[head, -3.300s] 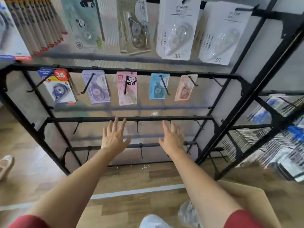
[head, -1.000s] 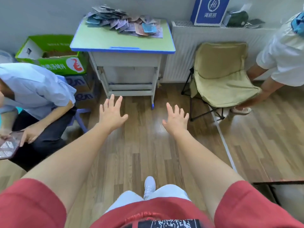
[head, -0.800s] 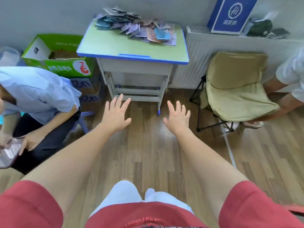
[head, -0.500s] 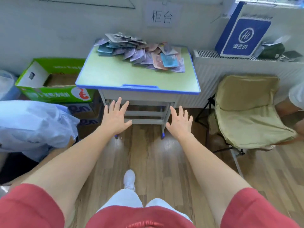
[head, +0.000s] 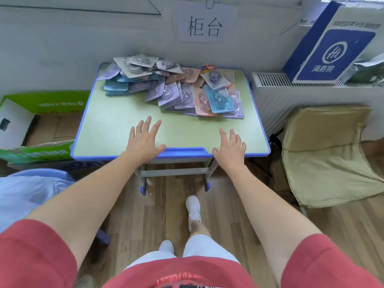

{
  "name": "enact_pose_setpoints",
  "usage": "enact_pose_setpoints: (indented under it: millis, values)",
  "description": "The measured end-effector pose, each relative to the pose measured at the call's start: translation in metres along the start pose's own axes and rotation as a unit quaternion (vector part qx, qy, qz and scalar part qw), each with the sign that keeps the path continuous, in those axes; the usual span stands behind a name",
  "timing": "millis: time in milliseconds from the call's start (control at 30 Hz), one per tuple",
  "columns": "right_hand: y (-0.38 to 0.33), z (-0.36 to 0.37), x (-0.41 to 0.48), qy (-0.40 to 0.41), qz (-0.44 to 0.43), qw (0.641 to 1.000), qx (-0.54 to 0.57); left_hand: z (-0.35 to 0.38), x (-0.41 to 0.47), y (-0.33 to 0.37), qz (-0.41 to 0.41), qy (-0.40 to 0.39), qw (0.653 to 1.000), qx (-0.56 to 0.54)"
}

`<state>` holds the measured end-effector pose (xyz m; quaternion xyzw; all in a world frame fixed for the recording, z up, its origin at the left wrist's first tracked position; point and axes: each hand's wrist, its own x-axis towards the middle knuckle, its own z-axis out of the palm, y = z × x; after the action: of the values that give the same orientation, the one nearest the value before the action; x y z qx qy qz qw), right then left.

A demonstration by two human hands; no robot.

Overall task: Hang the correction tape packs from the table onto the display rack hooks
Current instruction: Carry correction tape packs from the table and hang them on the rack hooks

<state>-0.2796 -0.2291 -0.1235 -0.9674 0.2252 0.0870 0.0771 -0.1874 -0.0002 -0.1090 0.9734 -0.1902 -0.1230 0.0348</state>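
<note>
Left hand (head: 145,140) and right hand (head: 229,149) hover empty, fingers spread, over the table (head: 116,129) edge; pinch one top correction tape pack (head: 218,99) by its edge

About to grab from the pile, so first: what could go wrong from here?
1. The overlapping heap of plastic-fronted correction tape packs lies toward the far edge of the green, blue-rimmed table; pulling a lower one may spill others.
2. The left hand and right hand are open and empty; a hasty grab could lift several packs.
3. The beige folding chair on the right and pale blue fabric on the left sit close; turning away could bump them.
</note>
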Motion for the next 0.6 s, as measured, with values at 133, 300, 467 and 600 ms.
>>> enact_pose_setpoints:
  millis: [133,300,467,600]
  values:
    - [-0.003,-0.014,0.07,0.031,0.0,0.999,0.028,-0.01,0.06,0.003,-0.021,0.01,0.999,-0.022]
    - [-0.001,-0.035,0.157,0.055,-0.026,0.997,0.037,-0.038,0.132,0.009,-0.049,0.069,0.995,-0.051]
    - [-0.004,-0.05,0.217,0.036,-0.05,0.998,0.034,-0.059,0.181,0.009,-0.049,0.133,0.99,-0.023]
    - [-0.013,-0.055,0.25,0.024,-0.067,0.997,0.036,-0.072,0.215,-0.006,-0.073,0.142,0.987,-0.001]
